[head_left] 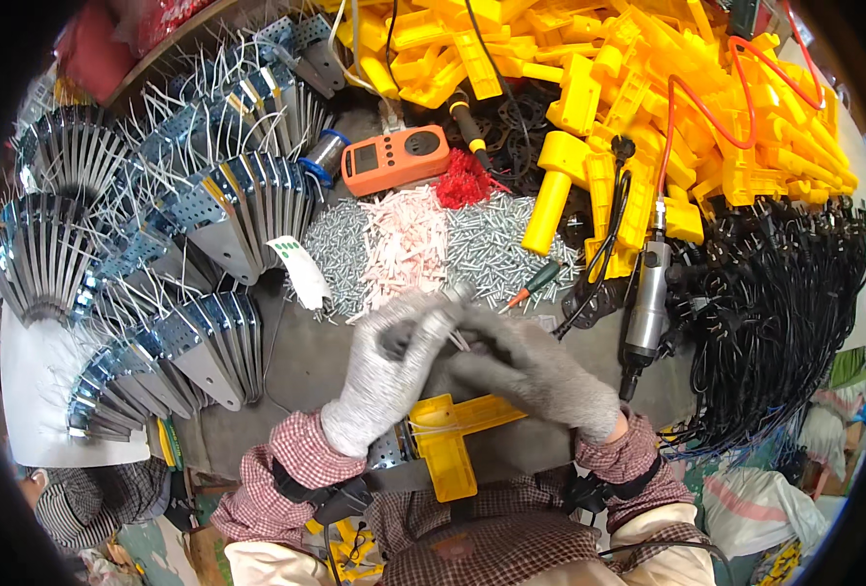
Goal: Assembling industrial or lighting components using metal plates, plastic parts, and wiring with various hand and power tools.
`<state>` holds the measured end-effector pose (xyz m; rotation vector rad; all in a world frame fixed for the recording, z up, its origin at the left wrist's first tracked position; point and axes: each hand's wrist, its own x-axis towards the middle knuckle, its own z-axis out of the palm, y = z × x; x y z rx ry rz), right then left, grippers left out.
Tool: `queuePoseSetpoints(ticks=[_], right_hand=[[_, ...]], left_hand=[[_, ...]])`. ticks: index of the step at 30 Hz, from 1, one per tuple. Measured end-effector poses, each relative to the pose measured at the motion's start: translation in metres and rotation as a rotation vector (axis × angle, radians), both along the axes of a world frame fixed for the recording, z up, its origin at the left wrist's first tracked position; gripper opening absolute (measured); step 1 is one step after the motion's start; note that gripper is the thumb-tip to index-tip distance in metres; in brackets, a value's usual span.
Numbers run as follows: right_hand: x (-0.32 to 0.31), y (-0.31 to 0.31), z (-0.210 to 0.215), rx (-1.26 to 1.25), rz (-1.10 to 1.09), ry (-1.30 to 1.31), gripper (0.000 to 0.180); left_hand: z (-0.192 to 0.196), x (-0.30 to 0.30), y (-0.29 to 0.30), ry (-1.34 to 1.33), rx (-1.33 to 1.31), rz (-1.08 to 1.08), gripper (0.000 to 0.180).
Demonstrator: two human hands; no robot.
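My left hand (394, 356) and my right hand (540, 371), both in grey knit gloves, meet above the middle of the bench. Their fingers are closed at the tips around a small, thin, pale piece (460, 340), too small to name. Just below them a yellow plastic housing (445, 449) lies at the bench's front edge, with a perforated metal plate beside it. Beyond my fingertips are a heap of pale pink plastic pieces (404, 239) and heaps of silvery screws (496, 234).
Metal brackets with white wires (223, 342) stand in rows at left. An orange meter (394, 159) and a solder spool (326, 156) sit behind the heaps. To the right are an electric screwdriver (648, 298), black cords (775, 322), and piled yellow housings (726, 117). Another person's sleeve (82, 508) shows lower left.
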<state>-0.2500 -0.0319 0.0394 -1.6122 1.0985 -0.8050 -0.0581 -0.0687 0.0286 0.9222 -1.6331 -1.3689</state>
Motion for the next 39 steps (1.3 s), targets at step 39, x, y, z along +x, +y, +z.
queuePoseSetpoints(ticks=[39], right_hand=[[-0.013, -0.001, -0.012, 0.361, -0.190, -0.505, 0.028]], left_hand=[[0.024, 0.031, 0.007, -0.685, -1.570, -0.451, 0.031]])
